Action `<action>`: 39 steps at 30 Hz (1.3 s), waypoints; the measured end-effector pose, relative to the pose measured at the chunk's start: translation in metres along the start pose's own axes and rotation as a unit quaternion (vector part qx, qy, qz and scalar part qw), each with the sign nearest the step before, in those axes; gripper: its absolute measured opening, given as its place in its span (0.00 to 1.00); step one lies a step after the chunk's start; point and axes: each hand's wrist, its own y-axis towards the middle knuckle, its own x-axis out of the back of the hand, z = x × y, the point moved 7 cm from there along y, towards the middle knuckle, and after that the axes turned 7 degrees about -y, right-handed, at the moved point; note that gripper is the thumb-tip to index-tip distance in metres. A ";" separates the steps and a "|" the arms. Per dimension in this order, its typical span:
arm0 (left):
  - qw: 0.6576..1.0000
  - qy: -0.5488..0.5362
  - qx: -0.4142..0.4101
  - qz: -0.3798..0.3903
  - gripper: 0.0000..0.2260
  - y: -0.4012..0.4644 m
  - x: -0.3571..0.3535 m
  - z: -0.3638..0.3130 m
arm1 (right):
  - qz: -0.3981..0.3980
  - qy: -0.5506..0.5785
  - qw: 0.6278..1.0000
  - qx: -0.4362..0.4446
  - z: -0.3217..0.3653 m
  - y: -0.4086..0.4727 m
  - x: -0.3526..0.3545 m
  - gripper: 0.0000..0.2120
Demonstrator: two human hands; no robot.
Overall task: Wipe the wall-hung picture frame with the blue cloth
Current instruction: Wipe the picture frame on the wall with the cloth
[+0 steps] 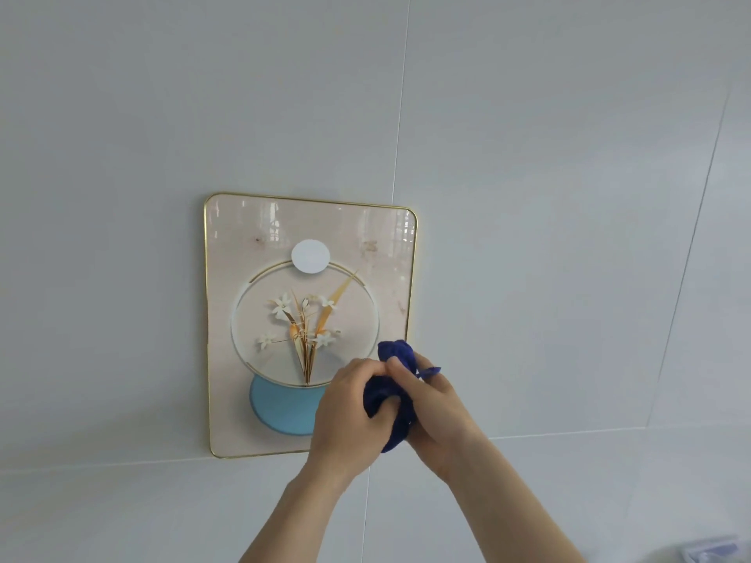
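Note:
A picture frame [252,237] with a thin gold rim hangs on the pale wall; it shows white flowers in a ring above a light blue disc. In front of its lower right corner both hands hold a bunched dark blue cloth [396,400]. My left hand [345,412] grips the cloth from the left. My right hand [437,416] wraps it from the right, fingers curled over its top. The hands and cloth hide the frame's lower right corner.
The wall [569,197] is made of large light grey panels with thin seams. A blurred pale object [711,550] shows at the bottom right edge.

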 end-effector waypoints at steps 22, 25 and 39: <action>0.866 0.437 -0.203 -0.130 0.28 0.103 0.037 0.024 | -0.324 -0.524 0.612 0.496 0.115 0.089 -0.012 0.23; 0.856 0.450 -0.216 -0.135 0.28 0.106 0.038 0.032 | -0.268 -0.529 0.609 0.526 0.104 0.100 -0.018 0.25; 0.843 0.446 -0.234 -0.188 0.29 0.110 0.030 0.042 | -0.307 -0.463 0.603 0.572 0.066 0.106 -0.014 0.17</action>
